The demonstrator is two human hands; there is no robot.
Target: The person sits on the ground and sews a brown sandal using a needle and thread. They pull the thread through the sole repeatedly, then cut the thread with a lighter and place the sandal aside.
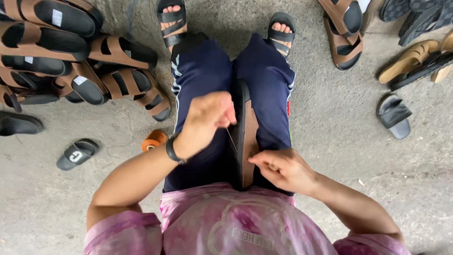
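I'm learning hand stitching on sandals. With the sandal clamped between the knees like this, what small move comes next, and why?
Probably draw the left hand further up to tighten the thread, while the right hand pinches the sandal edge. The thread runs between them and looks not fully taut.

Sandal sole (pixel 245 137): brown upper face with black rim, long and narrow. It stands on edge, clamped between my knees, toe end pointing away from me and heel end near my waist.

Thread (pixel 230 138): thin, pale, drawn taut. It runs from the sole's left edge up to my left hand (pixel 207 115). My right hand (pixel 283 169) pinches the sole's right edge.
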